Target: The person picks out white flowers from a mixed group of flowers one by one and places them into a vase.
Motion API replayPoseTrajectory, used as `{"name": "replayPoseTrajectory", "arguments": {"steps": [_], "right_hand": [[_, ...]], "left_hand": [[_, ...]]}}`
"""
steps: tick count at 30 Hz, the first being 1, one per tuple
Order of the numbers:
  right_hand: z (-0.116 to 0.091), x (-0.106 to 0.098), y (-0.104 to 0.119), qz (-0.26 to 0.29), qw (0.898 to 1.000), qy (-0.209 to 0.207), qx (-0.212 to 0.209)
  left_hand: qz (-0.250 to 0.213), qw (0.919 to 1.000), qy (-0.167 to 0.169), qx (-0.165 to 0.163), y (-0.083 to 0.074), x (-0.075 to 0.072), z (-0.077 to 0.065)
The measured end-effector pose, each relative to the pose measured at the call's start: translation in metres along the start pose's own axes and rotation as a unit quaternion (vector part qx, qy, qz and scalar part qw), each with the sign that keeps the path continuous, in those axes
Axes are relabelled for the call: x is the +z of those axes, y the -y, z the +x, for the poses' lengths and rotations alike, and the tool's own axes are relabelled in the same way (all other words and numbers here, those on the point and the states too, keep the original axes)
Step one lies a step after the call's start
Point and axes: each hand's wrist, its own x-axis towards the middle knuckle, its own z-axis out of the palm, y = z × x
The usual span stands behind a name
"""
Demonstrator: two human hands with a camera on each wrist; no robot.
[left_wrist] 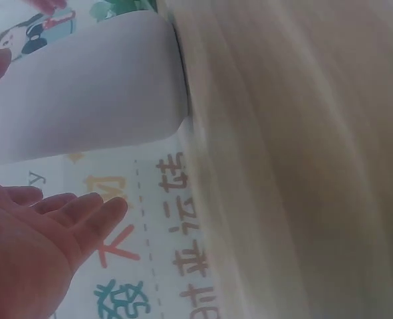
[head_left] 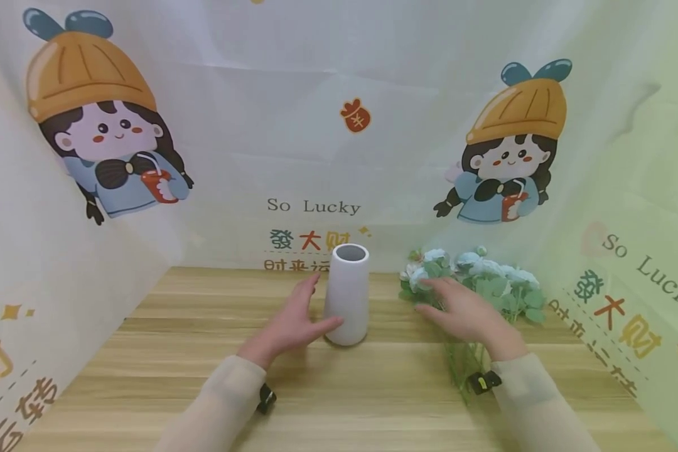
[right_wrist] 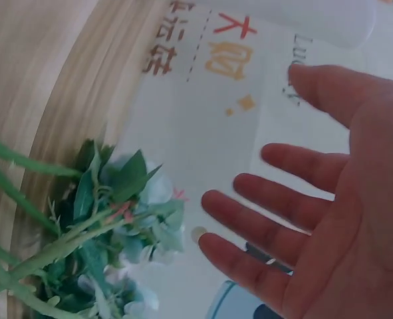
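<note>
A white vase stands upright on the wooden table, its round mouth facing up. My left hand is at the vase's left side, fingers extended and thumb spread across its front in the head view. In the left wrist view the vase lies between thumb and fingers, with the fingers apart from it. To the right, a bunch of pale blue artificial flowers with green stems lies on the table. Over the bunch is my right hand, fingers straight and holding nothing; the right wrist view shows its bare palm.
The wooden table ends at a printed cloth backdrop that rises behind it and along both sides. Each wrist wears a dark strap, one of them a black band below the left sleeve.
</note>
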Motion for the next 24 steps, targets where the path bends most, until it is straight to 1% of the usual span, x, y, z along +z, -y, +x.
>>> {"name": "replayPoseTrajectory", "arguments": {"steps": [3, 5, 9, 12, 15, 17, 21, 24], "right_hand": [[0.003, 0.001, -0.009, -0.003, 1.0, 0.002, 0.009], [0.004, 0.001, -0.014, -0.001, 1.0, 0.012, 0.022], [0.002, 0.001, -0.026, 0.008, 0.996, 0.046, 0.072], [0.001, 0.002, -0.035, 0.007, 0.992, 0.066, 0.109], [0.0, 0.003, -0.041, 0.004, 0.989, 0.076, 0.129], [-0.002, 0.003, -0.043, 0.005, 0.988, 0.079, 0.135], [-0.004, 0.005, -0.044, 0.019, 0.986, 0.087, 0.14], [-0.006, 0.004, -0.044, 0.016, 0.985, 0.097, 0.142]], "left_hand": [[-0.023, 0.9997, 0.0, -0.011, 0.0, 0.006, 0.006], [-0.041, 0.9989, -0.002, -0.023, -0.001, 0.01, 0.01], [-0.079, 0.9962, -0.006, -0.036, -0.001, 0.017, 0.018], [-0.103, 0.994, -0.007, -0.035, -0.001, 0.019, 0.023], [-0.12, 0.9923, -0.006, -0.031, -0.002, 0.022, 0.025], [-0.126, 0.9917, -0.005, -0.026, -0.001, 0.024, 0.026], [-0.124, 0.9921, -0.003, -0.019, -0.001, 0.026, 0.026], [-0.108, 0.9941, 0.002, -0.015, -0.001, 0.026, 0.026]]}}
